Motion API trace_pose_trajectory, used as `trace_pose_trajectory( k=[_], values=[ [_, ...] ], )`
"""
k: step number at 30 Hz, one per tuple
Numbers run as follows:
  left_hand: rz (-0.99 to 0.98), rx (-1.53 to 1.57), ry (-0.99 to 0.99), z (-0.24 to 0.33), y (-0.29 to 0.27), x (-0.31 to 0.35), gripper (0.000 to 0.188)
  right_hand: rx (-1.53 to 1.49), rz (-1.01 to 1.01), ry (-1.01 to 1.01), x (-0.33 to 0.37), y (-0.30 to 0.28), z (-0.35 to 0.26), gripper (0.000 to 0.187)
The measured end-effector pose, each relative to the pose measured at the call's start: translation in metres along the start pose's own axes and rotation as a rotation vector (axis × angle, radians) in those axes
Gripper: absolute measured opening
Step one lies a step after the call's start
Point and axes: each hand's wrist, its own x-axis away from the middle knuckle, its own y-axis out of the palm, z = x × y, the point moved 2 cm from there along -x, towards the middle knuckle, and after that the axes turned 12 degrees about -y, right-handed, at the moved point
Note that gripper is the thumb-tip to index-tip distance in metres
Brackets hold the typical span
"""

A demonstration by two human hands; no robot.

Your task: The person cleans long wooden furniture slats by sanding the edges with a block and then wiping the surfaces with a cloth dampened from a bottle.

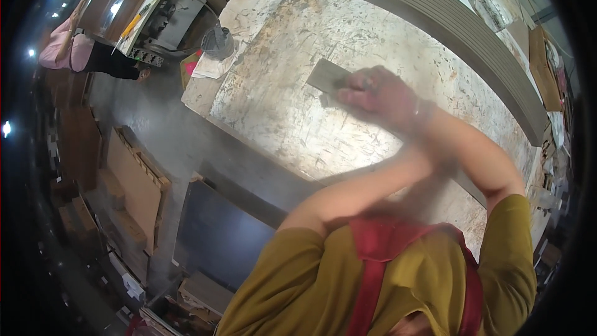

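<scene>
Right hand [376,94] blurred, closed around a grey strip [326,77], left hand obscured, its grip indiscernible

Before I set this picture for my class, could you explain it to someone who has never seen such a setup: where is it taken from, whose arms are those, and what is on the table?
There is no machine here, only a person's two bare arms. A wide camera on that person's head looks down, so straight edges bend toward the rim. The right hand, blurred, holds a grey piece. The forearms cross, and the left hand cannot be made out there. The table is pale and stained. Along its far right side lies a long grooved panel; near its left edge stands a grey bucket. Another person in pink stands at the upper left.
</scene>
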Motion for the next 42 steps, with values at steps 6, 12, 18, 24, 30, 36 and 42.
trace_pose_trajectory(
  k=[6,12,18,24,30,36,42],
  values=[
    [-0.11,-0.056,-0.032,0.003,-0.004,-0.004,0.052,0.135,-0.043,0.16,-0.067,0.017,0.01,0.03],
    [-0.131,-0.164,-0.052,0.006,-0.015,-0.006,0.043,-0.406,0.604,0.418,0.023,-0.038,0.003,0.037],
    [-0.045,-0.189,0.05,0.0,-0.004,-0.007,0.065,-0.133,0.757,0.995,0.238,-0.05,-0.098,0.044],
    [-0.36,-0.29,-0.058,0.035,-0.052,-0.045,0.043,-0.164,0.93,1.37,0.296,-0.043,-0.217,0.043],
    [-0.242,-0.354,-0.008,0.037,-0.047,-0.095,0.036,-0.126,1.284,1.509,0.395,-0.054,-0.298,0.049],
    [-0.153,-0.456,0.044,0.03,-0.01,-0.094,0.067,0.119,1.332,1.795,0.572,-0.059,-0.296,0.051],
    [-0.154,-0.461,-0.038,0.031,-0.008,-0.095,0.069,0.165,1.15,1.856,0.663,-0.089,-0.221,0.043]
  ],
)
